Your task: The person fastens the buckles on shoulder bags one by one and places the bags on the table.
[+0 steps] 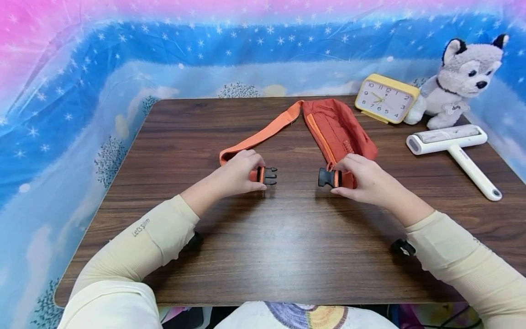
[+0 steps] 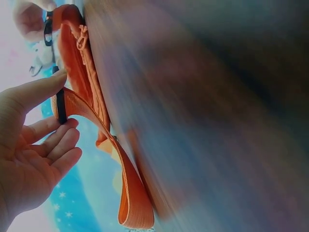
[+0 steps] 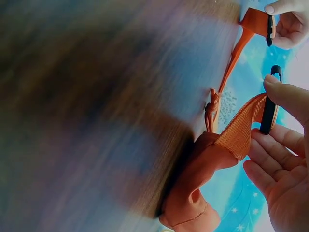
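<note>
An orange-red waist bag [image 1: 334, 125] lies on the table, its orange strap [image 1: 263, 132] looping out to the left. My left hand [image 1: 238, 172] pinches the black pronged half of the side-release buckle [image 1: 268, 176] between thumb and fingers. Facing it across a gap, the black socket half [image 1: 327, 177] is pinched by my right hand [image 1: 365, 180]. The two halves are apart, held just above the tabletop. In the left wrist view the strap [image 2: 135, 203] runs down from the pronged half. A short webbing piece [image 3: 244, 123] joins the socket half to the bag in the right wrist view.
On the dark wooden table [image 1: 263, 256], a yellow alarm clock [image 1: 386, 98] stands behind the bag to the right. Next to it sits a grey-and-white plush husky [image 1: 460, 82]. A white lint roller [image 1: 456, 151] lies right of my right hand. A snowflake-patterned cloth [image 1: 205, 45] hangs around the table.
</note>
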`<control>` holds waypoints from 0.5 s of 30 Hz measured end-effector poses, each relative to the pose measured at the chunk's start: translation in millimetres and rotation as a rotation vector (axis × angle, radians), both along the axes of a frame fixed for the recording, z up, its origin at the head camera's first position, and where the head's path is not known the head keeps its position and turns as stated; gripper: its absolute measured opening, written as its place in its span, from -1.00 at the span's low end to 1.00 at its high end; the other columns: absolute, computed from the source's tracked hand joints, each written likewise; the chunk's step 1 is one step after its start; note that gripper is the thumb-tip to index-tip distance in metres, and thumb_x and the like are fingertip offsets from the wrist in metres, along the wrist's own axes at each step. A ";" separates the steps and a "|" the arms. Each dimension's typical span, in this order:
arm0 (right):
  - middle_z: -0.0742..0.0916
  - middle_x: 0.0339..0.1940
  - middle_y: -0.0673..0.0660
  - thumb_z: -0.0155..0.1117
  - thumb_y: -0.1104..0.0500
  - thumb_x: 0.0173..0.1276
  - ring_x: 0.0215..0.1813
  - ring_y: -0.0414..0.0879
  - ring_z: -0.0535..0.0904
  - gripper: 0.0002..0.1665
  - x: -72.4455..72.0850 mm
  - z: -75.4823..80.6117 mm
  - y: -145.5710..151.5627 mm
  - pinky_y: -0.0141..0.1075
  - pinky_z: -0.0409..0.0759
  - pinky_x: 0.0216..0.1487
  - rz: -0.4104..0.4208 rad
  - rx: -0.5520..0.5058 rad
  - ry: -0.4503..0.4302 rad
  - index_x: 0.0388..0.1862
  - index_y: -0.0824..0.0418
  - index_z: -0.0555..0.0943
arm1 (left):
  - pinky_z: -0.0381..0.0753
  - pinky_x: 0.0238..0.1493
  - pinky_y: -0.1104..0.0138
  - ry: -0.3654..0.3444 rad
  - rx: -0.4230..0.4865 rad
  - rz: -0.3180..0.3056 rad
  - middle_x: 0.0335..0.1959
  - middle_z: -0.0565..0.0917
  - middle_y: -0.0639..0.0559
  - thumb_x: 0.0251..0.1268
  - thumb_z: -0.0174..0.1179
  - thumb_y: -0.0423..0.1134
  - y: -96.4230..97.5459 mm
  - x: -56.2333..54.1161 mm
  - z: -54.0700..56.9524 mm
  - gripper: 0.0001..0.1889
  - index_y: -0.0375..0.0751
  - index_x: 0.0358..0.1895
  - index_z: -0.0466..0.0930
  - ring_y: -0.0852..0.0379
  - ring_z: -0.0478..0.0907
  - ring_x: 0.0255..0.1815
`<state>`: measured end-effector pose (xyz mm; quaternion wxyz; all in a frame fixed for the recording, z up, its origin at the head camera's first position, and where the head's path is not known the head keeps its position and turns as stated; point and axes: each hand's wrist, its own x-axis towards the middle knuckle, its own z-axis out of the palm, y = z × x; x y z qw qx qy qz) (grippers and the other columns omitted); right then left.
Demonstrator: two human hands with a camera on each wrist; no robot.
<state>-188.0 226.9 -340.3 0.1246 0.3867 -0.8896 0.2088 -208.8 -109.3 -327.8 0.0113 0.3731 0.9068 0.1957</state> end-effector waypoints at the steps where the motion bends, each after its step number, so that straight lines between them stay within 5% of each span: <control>1: 0.57 -0.30 0.06 0.58 0.11 -0.07 -0.26 -0.13 0.48 -0.48 0.2 0.4 -0.2 -0.18 0.50 -0.24 0.000 -0.002 0.000 -0.18 0.25 0.54 | 0.40 -0.08 0.18 -0.001 -0.003 0.001 -0.17 0.52 -0.09 0.04 0.41 -0.13 0.5 0.0 0.2 -0.55 -0.32 -0.08 0.50 0.01 0.40 -0.13; 15: 0.57 -0.30 0.03 0.57 0.09 -0.06 -0.26 -0.15 0.47 -0.50 -0.6 1.4 -4.1 -0.20 0.50 -0.22 -0.010 -0.004 -0.024 -0.19 0.22 0.54 | 0.37 -0.12 0.21 0.000 0.005 -0.007 -0.20 0.50 -0.06 0.03 0.42 -0.12 6.0 1.0 1.9 -0.56 -0.30 -0.10 0.51 0.03 0.37 -0.19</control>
